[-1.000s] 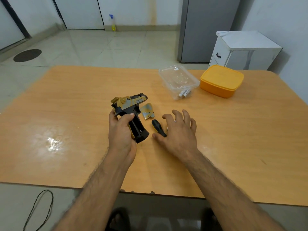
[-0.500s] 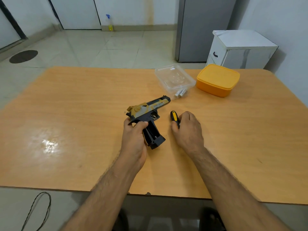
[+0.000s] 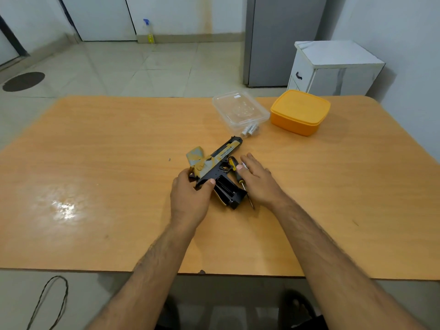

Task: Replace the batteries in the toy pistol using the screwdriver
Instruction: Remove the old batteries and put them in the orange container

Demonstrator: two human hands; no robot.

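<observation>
The black and gold toy pistol lies on its side on the wooden table, its grip's battery bay open and facing up. My left hand grips the pistol's rear, thumb over the frame. The screwdriver, with a black and yellow handle, lies just right of the grip, touching my right thumb. My right hand rests flat beside it with straight fingers; something small and white shows at the thumb tip, and I cannot tell what. The loose gold-grey cover lies behind the pistol. Batteries sit further back.
A clear plastic container stands behind the batteries, with a closed yellow box to its right. A tiny screw lies left of the pistol. Off the table's far right stand a white cabinet and a grey fridge.
My right hand gripped the screwdriver half a second ago; the tool now lies on the table and the fingers have straightened. The pistol has shifted right, past the loose cover.
</observation>
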